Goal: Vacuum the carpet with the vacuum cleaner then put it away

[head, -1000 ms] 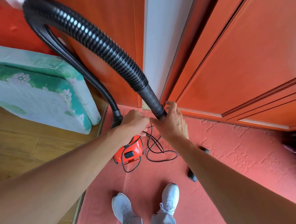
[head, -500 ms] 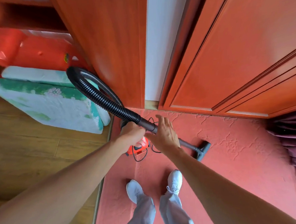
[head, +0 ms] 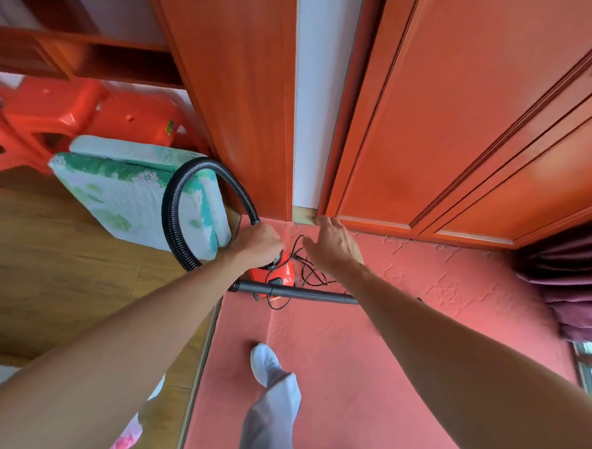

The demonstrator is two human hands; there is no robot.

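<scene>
Left hand (head: 259,243) grips the vacuum cleaner (head: 275,277); right hand (head: 333,244) hovers with fingers spread; best set it down gently, cord (head: 307,268) kept clear.

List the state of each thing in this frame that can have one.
Left hand: fingers curled on top of the red vacuum cleaner.
Right hand: open, holding nothing.
Hose: looped upward.
Wand: lying flat on the carpet.
Power cord: loose on the carpet.
Cushion: leaning beside the cabinet.

vac (head: 276,276) on carpet (head: 415,372), cushion (head: 132,198) left
</scene>
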